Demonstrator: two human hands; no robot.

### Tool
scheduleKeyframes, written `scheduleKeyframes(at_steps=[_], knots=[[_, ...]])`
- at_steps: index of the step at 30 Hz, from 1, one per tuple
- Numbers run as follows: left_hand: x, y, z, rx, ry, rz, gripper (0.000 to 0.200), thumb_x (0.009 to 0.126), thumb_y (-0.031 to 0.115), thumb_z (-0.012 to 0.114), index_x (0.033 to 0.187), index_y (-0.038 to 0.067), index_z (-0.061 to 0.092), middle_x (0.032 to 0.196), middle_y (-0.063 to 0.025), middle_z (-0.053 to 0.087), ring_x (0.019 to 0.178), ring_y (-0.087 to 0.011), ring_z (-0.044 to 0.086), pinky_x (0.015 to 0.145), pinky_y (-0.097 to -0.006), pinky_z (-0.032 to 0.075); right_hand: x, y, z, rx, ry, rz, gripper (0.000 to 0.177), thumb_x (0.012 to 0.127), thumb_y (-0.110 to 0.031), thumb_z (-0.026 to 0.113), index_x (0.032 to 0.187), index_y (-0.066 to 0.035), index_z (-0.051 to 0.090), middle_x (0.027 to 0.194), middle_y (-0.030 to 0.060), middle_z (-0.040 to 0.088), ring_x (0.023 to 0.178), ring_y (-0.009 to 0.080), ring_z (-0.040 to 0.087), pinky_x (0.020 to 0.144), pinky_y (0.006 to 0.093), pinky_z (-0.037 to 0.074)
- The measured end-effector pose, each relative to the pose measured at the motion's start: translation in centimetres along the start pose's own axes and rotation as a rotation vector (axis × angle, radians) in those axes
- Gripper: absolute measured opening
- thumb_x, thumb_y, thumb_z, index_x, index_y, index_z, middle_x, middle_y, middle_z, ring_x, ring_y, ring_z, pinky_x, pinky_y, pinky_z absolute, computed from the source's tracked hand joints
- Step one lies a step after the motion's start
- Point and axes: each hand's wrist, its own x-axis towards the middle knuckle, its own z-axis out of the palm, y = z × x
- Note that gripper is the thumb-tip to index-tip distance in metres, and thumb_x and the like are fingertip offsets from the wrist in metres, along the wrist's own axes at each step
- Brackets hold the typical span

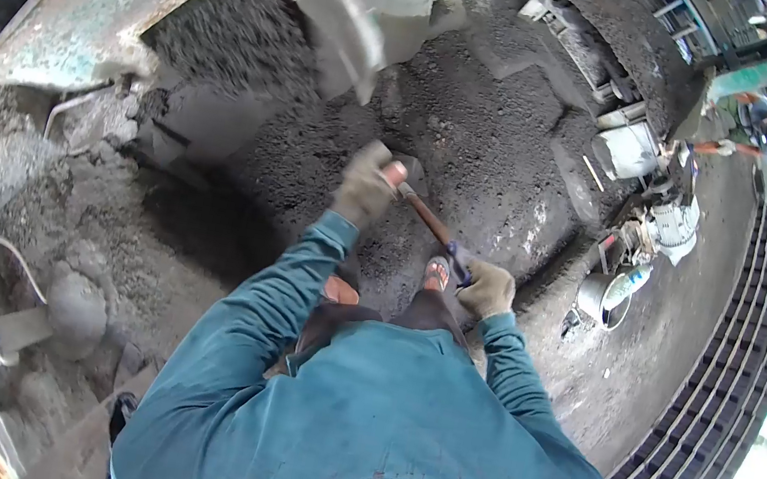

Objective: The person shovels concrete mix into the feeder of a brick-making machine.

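Observation:
Both my hands wear dusty tan work gloves and grip a shovel point(427, 216) with a brown shaft and a dark blue upper end. My left hand point(367, 186) is closed round the lower shaft, close to a grey blade point(413, 174) that is partly hidden behind it. At the blue grip end, my right hand point(488, 291) is closed too. Dark, crumbly sand-like material point(482, 134) covers the floor beyond the hands. Ahead and left, a large metal chute point(129, 4) with worn pale-green paint has dark grains, blurred by motion, at its mouth.
My shoes point(437, 273) stand in the dark material below the shovel. On the right are a white bucket point(604, 299) with a bottle in it and a dusty motor-like machine point(672, 227). Long rows of dark blocks point(739, 330) line the far right. Grey heaps point(92, 221) lie left.

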Motion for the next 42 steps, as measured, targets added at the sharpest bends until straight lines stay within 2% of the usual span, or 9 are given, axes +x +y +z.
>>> scheduleKeyframes(at_steps=[5,11,15,18,22,25,29,34,42], knots=[[-10.9,-6.2,14.8,-0.585,-0.522,-0.343,0.027,0.104,0.033,0.056,0.099,0.009,0.067,0.089,0.0026,0.060,0.078,-0.0099,0.054,0.069,-0.0287,0.046,0.3,0.3,0.7,0.118,-0.054,-0.182,0.024,0.074,-0.030,0.069,0.093,-0.016,0.070,0.085,0.0161,0.070,0.083,0.0387,0.068,0.071,0.0467,0.054],[-12.8,5.3,14.6,-1.118,0.132,-0.814,0.028,0.104,0.034,0.050,0.099,0.009,0.060,0.077,-0.0007,0.057,0.057,-0.0095,0.048,0.050,-0.0260,0.044,4.4,1.4,-1.6,0.228,-0.379,-0.425,0.044,0.078,-0.039,0.072,0.112,-0.012,0.065,0.100,0.0191,0.069,0.097,0.0400,0.067,0.081,0.0486,0.053],[-13.4,7.0,13.7,-1.599,0.095,-0.768,0.033,0.101,0.034,0.055,0.102,0.002,0.062,0.081,-0.0053,0.061,0.065,-0.0160,0.057,0.064,-0.0291,0.052,5.5,1.7,-3.4,0.421,-0.470,-0.679,0.043,0.083,-0.032,0.072,0.118,-0.010,0.064,0.111,0.0191,0.068,0.105,0.0407,0.064,0.088,0.0478,0.052],[-12.8,9.6,14.8,-1.754,0.696,-0.864,0.033,0.099,0.034,0.057,0.099,0.001,0.060,0.082,-0.0094,0.060,0.071,-0.0271,0.062,0.073,-0.0427,0.058,7.5,3.5,-0.8,0.708,-0.408,-0.968,0.040,0.089,-0.025,0.070,0.123,-0.005,0.062,0.107,0.0167,0.070,0.098,0.0326,0.069,0.089,0.0401,0.053],[-14.4,5.4,18.6,-1.740,0.847,-0.619,0.024,0.097,0.026,0.057,0.093,0.003,0.052,0.081,-0.0130,0.061,0.068,-0.0305,0.062,0.067,-0.0457,0.056,10.9,6.2,4.5,0.965,-0.622,-0.111,0.040,0.094,-0.030,0.068,0.122,-0.003,0.061,0.103,0.0111,0.070,0.091,0.0248,0.068,0.081,0.0349,0.055],[-12.4,5.9,19.1,-1.705,0.480,-0.244,0.013,0.097,0.019,0.060,0.104,0.008,0.060,0.071,-0.0114,0.060,0.060,-0.0248,0.060,0.060,-0.0397,0.053,14.5,5.9,7.5,1.342,-1.069,0.554,0.042,0.102,-0.047,0.051,0.106,-0.006,0.058,0.091,0.0097,0.063,0.068,0.0227,0.063,0.064,0.0350,0.054],[-13.3,11.8,18.5,-0.827,0.509,-0.307,0.052,0.085,-0.006,0.068,0.131,0.014,0.054,0.082,-0.0068,0.061,0.051,-0.0110,0.055,0.045,-0.0280,0.043,17.3,3.3,11.8,1.397,-1.247,0.499,0.046,0.097,-0.061,0.050,0.121,-0.024,0.062,0.091,0.0141,0.063,0.073,0.0312,0.060,0.071,0.0450,0.051],[-25.0,17.4,9.3,-1.413,0.539,-0.336,0.059,0.087,0.001,0.068,0.140,0.018,0.047,0.090,-0.0128,0.062,0.054,-0.0127,0.054,0.047,-0.0272,0.043,17.4,-1.7,16.1,1.436,-1.113,0.584,0.043,0.095,-0.048,0.060,0.112,-0.011,0.046,0.083,0.0142,0.058,0.069,0.0332,0.061,0.063,0.0498,0.053],[-45.1,1.7,14.6,-1.260,1.460,-0.654,0.037,0.097,0.034,0.065,0.117,0.004,0.057,0.066,-0.0023,0.055,0.057,-0.0142,0.056,0.052,-0.0296,0.051,12.6,-8.7,26.9,1.398,-0.890,0.662,0.018,0.098,-0.024,0.058,0.088,-0.013,0.050,0.068,0.0035,0.050,0.051,0.0212,0.049,0.048,0.0413,0.044]])
